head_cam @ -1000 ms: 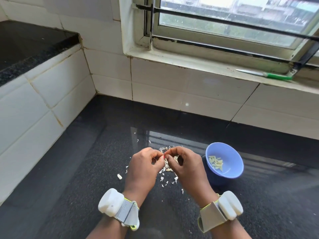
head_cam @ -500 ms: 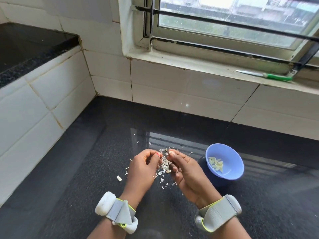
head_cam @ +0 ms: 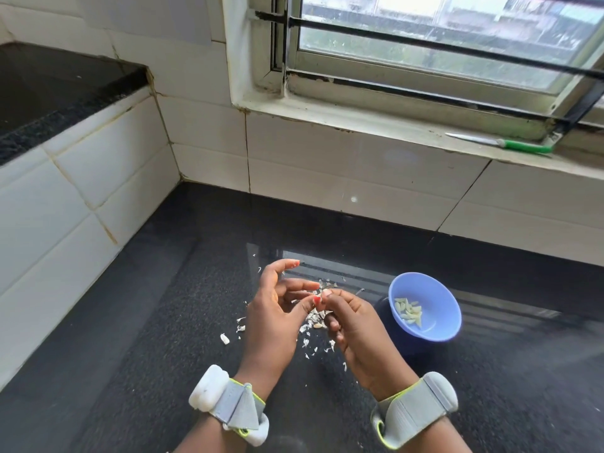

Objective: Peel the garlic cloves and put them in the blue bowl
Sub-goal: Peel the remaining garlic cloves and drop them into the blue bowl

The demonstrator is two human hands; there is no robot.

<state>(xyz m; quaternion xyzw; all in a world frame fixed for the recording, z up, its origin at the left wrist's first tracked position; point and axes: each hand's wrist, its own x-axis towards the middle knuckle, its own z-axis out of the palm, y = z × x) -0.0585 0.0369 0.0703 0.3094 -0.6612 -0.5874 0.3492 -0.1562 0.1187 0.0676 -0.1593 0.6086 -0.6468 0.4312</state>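
Two hands meet above a scatter of papery garlic skins [head_cam: 314,317] on the black granite counter [head_cam: 163,322]. The right hand [head_cam: 358,331] has its fingers curled round a small pale garlic clove [head_cam: 326,291], whose tip shows at the fingertips; the left hand [head_cam: 277,313] pinches at that tip with thumb and a bent finger while its index finger sticks up free. The blue bowl [head_cam: 434,328] stands just right of the right hand, with a small heap of peeled cloves [head_cam: 408,313] inside.

The clove is small and likely slick, so a hard tug on the skin could pop it out of the pinch onto the counter, where it might be lost among the skins. Loose skin may cling to the fingers and ride along into the bowl. The bowl sits so near the right hand that a careless swing toward it could knock it and spill the peeled cloves. How much skin remains on the held clove cannot be told.
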